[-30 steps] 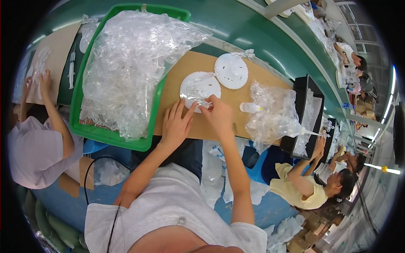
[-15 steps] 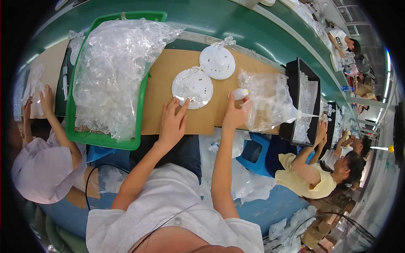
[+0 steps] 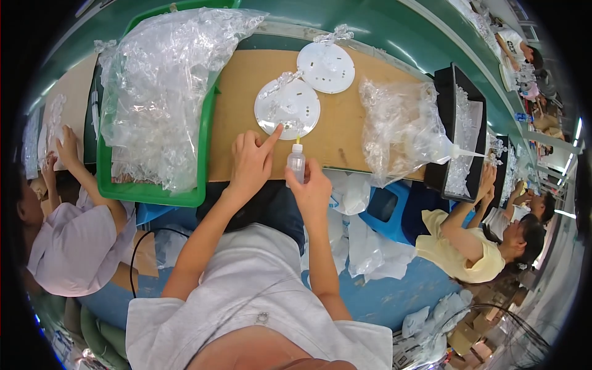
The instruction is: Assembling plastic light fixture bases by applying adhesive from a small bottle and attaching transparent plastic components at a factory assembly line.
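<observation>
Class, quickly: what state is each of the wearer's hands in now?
Left hand: open, index finger at the near edge of the white disc.
Right hand: closed around a small yellow-tipped bottle.

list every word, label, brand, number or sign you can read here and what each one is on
No text can be read with certainty.
Clear bottle in the right hand: no legible label.
Nearer white disc and farther white disc: no legible lettering.
White plastic bag below the table edge: blue marks, too blurred.
White shirt at upper right: dark marks, too small.
</observation>
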The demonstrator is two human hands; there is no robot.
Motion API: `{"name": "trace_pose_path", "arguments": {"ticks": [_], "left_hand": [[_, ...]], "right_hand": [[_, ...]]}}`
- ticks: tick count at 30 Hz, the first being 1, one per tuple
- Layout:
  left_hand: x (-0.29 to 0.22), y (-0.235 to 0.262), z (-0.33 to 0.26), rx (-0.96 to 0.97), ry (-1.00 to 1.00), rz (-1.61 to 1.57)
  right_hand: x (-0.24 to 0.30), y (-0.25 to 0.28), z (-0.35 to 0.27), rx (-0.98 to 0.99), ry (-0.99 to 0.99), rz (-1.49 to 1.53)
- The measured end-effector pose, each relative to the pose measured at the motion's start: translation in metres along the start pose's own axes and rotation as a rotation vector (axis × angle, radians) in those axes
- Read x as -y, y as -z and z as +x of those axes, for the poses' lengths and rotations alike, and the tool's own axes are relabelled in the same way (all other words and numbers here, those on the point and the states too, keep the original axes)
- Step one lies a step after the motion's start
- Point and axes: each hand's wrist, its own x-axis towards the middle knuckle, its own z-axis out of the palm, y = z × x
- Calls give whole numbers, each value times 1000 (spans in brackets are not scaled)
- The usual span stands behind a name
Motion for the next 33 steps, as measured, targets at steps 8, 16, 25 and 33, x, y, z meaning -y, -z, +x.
{"name": "trace_pose_path", "arguments": {"ticks": [8, 16, 25, 33], "left_hand": [[2, 4, 0, 26, -20, 23], [-2, 12, 8, 62, -12, -11], [-3, 17, 10, 83, -5, -18], [2, 18, 11, 91, -17, -42]], "right_hand": [[7, -3, -2, 29, -19, -37], [12, -16, -6, 62, -7, 6], [8, -23, -10, 48, 70, 50], [12, -23, -10, 85, 37, 54]]}}
